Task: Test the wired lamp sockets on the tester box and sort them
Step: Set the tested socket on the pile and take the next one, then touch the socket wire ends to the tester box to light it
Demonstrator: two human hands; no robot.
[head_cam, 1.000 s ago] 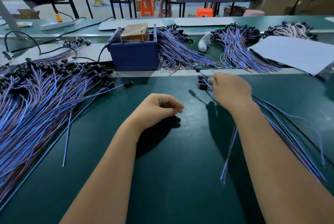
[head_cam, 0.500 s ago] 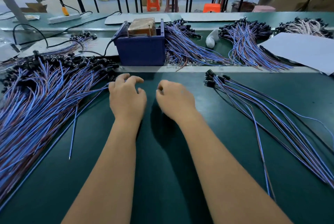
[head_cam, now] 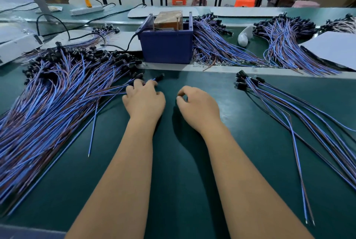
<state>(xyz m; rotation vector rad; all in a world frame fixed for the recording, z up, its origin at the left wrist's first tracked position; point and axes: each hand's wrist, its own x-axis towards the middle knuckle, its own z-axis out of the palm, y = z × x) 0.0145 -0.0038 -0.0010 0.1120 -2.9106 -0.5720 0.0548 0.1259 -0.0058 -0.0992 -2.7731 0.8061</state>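
Observation:
A big pile of wired lamp sockets [head_cam: 57, 94], black sockets on blue and brown wires, covers the left of the green table [head_cam: 183, 161]. My left hand [head_cam: 143, 101] lies at the pile's right edge, its fingertips bent down onto the wire of one socket [head_cam: 159, 77] that sticks out just past them. My right hand [head_cam: 198, 105] rests beside it on the table, fingers loosely curled, holding nothing. A smaller bundle of wired sockets [head_cam: 289, 115] fans out to the right. The blue tester box [head_cam: 165, 47] stands behind both hands with a brown block [head_cam: 168, 20] inside.
More socket piles [head_cam: 217, 46] [head_cam: 285, 34] lie behind the raised table strip, right of the box. A white sheet [head_cam: 335, 49] is at far right, a white object [head_cam: 243, 36] near it. A black cable [head_cam: 133, 40] runs left from the box; a white device [head_cam: 15, 46] sits far left.
My right hand let go of the right bundle and came back to the middle. My left hand moved forward and left to the big pile's edge and bent its fingers onto one wire.

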